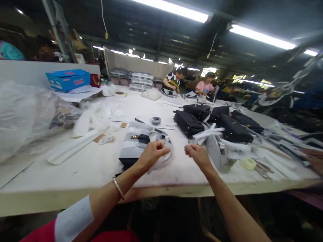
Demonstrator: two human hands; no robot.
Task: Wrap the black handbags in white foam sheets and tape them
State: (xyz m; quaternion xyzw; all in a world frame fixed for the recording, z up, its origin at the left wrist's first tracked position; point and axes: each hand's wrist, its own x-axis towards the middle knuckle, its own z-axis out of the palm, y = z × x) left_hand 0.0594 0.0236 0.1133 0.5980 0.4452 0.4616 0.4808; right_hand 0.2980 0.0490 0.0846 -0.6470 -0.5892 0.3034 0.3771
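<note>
My left hand [154, 154] is closed in a pinch over a coiled strap in clear plastic [165, 161], right beside a black bag wrapped in white film [135, 144]. What its fingertips grip is too small to make out. To the right, my right hand [198, 155] is also pinched closed, near a grey rounded piece [215, 151] and white rolled strips [208, 134]. Anything between its fingers cannot be made out. A small dark coil [155, 120] lies behind the wrapped bag.
Several black bags [233, 127] lie at the back right. White foam rolls [75, 148] and plastic film [27, 121] cover the left. A blue box [68, 80] stands back left. Another person's hand [313, 159] is at the right edge; two people work beyond.
</note>
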